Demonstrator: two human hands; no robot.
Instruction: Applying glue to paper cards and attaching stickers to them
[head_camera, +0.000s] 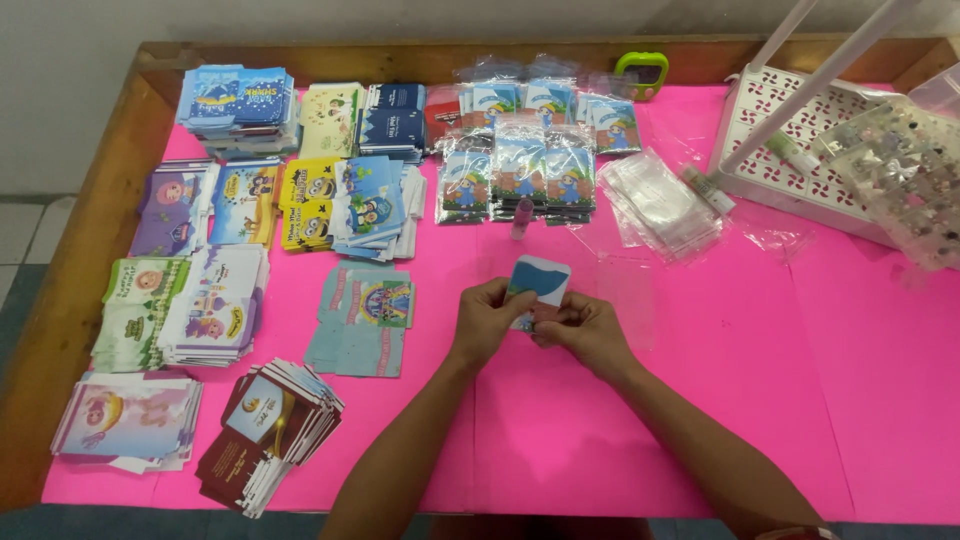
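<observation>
Fingers of both my left hand (487, 320) and right hand (580, 330) pinch one small blue-and-white card (541, 281); squeezing too hard might bend it, or it might slip onto the pink table cover (620, 440)

card (541, 281): lower half covered by both hands; design not readable.
left hand (487, 318) fingers: tips curled behind the card, unseen.
white basket (790, 150): right part covered by a clear bag of small items (908, 172), contents too small to tell.
white poles (822, 72): cut off by top edge.
forearms: cut off by bottom edge.
</observation>
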